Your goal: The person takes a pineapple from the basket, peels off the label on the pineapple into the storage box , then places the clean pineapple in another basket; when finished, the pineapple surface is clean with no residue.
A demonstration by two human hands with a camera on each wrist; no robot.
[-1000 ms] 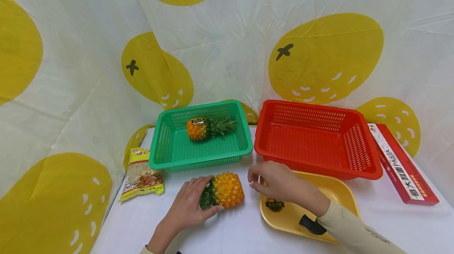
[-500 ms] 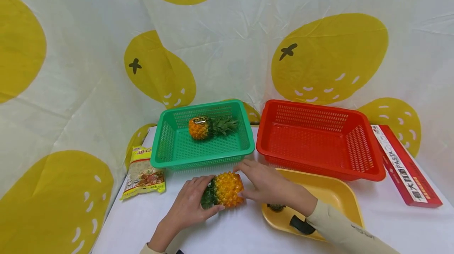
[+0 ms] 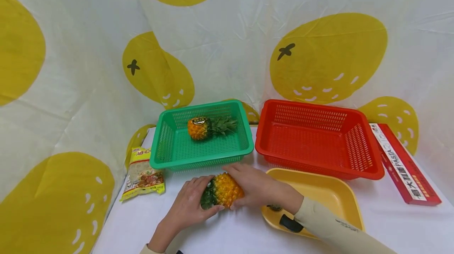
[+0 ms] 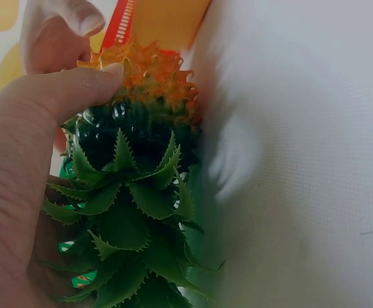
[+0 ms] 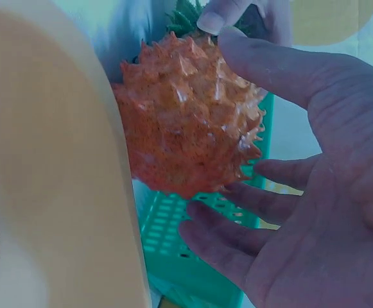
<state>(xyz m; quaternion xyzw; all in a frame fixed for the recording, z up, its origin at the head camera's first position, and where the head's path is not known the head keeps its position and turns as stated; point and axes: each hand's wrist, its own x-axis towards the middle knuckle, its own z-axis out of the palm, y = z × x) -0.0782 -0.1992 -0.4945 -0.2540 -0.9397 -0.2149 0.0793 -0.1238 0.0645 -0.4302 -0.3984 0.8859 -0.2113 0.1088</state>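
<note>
A pineapple [image 3: 227,189] with a spiky orange body and green leaves lies on its side on the white cloth. My left hand [image 3: 189,202] grips it from the left at its green, leafy end, with the thumb [image 4: 86,90] laid along it in the left wrist view. From the right, my right hand [image 3: 256,187] is spread about the orange base, its fingers loosely bent. In the right wrist view its thumb [image 5: 269,64] lies by the pineapple's side, and most fingers [image 5: 218,240] stand off the spikes. The left hand hides much of the leaves.
A green basket [image 3: 202,161] holding a second pineapple [image 3: 198,128] stands behind. To its right is a red basket [image 3: 312,143]. A yellow tray [image 3: 330,195] lies under the right forearm. A food packet [image 3: 143,175] is at left, a red pasta box [image 3: 406,167] at right.
My right hand has moved left from above the yellow tray's edge to the pineapple's orange base. The left hand and the pineapple have stayed in place.
</note>
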